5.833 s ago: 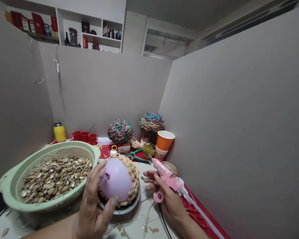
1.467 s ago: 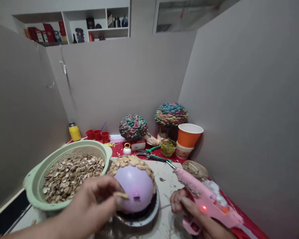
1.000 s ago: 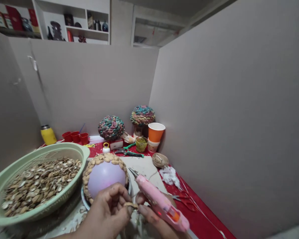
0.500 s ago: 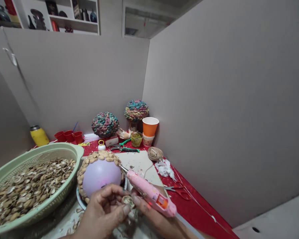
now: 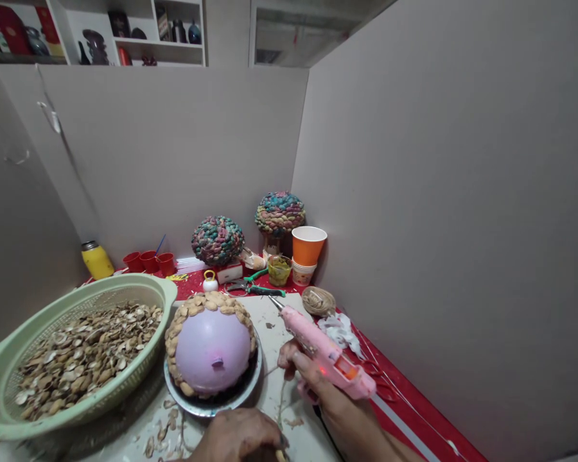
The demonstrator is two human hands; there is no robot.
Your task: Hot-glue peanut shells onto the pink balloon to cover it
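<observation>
A purple balloon (image 5: 210, 353), partly ringed with glued peanut shells, sits on a round metal plate (image 5: 243, 393) in front of me. My right hand (image 5: 304, 374) grips a pink glue gun (image 5: 324, 352) to the right of the balloon, nozzle pointing up and away. My left hand (image 5: 241, 439) is low at the bottom edge, fingers curled downward; a small shell piece seems pinched at its fingertips, mostly out of view.
A green colander (image 5: 147, 292) full of shells stands at left. Behind are two shell-covered domes (image 5: 218, 239), an orange cup (image 5: 308, 244), a yellow jar (image 5: 97, 260), red cups (image 5: 149, 261), pliers (image 5: 260, 289), twine (image 5: 318, 300) and grey partition walls. Loose shells (image 5: 166, 430) litter the white board.
The hands have separated: my right hand swung the glue gun out to the right with its nozzle away from the shell, and my left hand dropped toward the bottom edge.
</observation>
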